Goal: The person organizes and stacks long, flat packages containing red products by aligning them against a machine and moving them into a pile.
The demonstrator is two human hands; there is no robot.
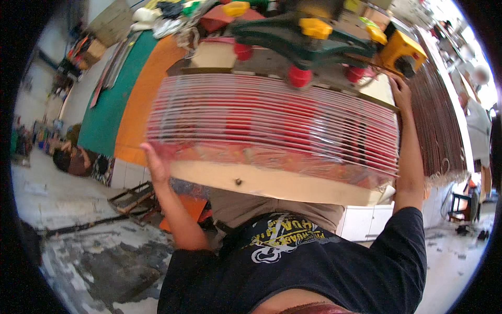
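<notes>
Two bare hands bracketed a thick stack of red printed sheets (272, 131) that lay on a pale workbench (261, 183) at the centre of the head view. At 9 o'clock of the stack the left hand (156, 162) pressed flat against its end, fingers together and laid along the lower sheets. At 3 o'clock the right hand (401, 93) sat at the stack's far upper corner, fingers extended against the edge; whether they curled round any sheets could not be told.

Directly behind the stack, toward 12 o'clock, a green machine frame (293, 36) with yellow knobs (316, 27) and red rollers (299, 76) crowded the back edge, one roller just beside the top sheets. A yellow motor housing (401, 51) stood at 1 o'clock, near the right hand. Dark hanging strips (439, 120) walled off the 3 o'clock side, close beside the right forearm. An orange and green board (125, 99) leaned at 10 o'clock, apart from the left hand.

Open room lay at 7 to 8 o'clock over the cracked grey floor (94, 251), broken by a wooden frame (133, 196) lying there. Another person (478, 120) stood at the far right, well apart
</notes>
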